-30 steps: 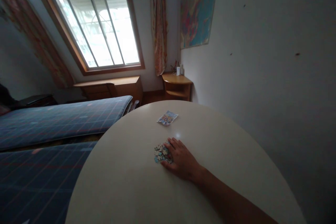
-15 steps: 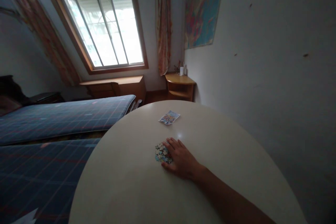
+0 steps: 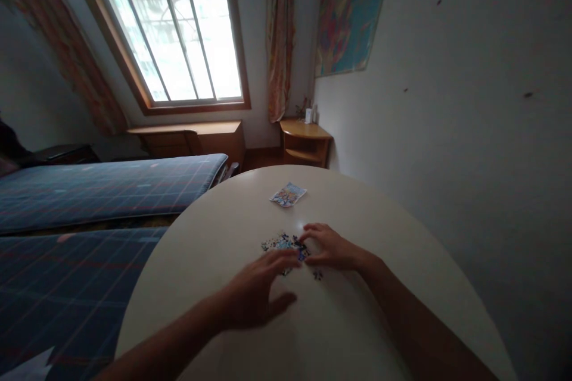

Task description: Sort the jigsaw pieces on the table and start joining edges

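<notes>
1. Our left hand (image 3: 254, 292), slightly blurred, reaches across the near edge of a heap, fingers extended and thumb well apart; we make out nothing in its grasp, though its palm is hidden.
2. Our right hand (image 3: 328, 248) curves in from the other side, fingers bent and thumb apart – loosely open at the heap's right edge, and we cannot tell whether it touches a piece.
3. Between and beyond the hands lie the puzzle pieces (image 3: 282, 242), loose and overlapping, many showing blue. A small cluster (image 3: 317, 274) sits just beside the heap, on the near right.
4. By our reading, work is at an early stage: the bulk remains bunched, and we see no joined section.
5. Farther out on the white counter (image 3: 214, 226), a small printed picture (image 3: 288, 194) lies apart, untouched.
</notes>
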Available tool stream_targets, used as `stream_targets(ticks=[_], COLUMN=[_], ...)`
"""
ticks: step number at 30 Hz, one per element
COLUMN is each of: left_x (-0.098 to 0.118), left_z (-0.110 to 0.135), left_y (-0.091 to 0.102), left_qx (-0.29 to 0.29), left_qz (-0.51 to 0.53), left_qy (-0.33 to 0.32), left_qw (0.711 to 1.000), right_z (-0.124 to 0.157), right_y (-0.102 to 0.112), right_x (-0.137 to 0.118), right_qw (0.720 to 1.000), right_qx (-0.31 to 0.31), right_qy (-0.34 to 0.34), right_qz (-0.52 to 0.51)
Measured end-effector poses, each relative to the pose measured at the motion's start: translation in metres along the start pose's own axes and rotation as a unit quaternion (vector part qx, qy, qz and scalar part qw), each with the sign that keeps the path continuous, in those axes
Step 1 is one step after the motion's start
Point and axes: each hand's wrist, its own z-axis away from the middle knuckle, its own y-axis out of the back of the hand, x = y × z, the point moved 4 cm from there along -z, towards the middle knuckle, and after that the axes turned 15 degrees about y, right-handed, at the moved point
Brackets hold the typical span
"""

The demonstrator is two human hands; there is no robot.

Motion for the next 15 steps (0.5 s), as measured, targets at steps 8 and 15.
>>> stream_targets(ticks=[8, 15], left_x=[-0.004, -0.01], left_z=[-0.076, -0.071], left_y=[-0.026, -0.028], left_qx=[0.016, 0.016], left_qz=[-0.028, -0.013], left_qy=[-0.01, -0.003], left_qw=[0.999, 1.0], right_z=[0.004, 0.005], right_y=[-0.012, -0.016], right_x=[0.013, 0.008], right_qw=[0.994, 0.988], right_qx=[0.103, 0.139], right_qy=[0.021, 0.019], right_qz=[-0.02, -0.06])
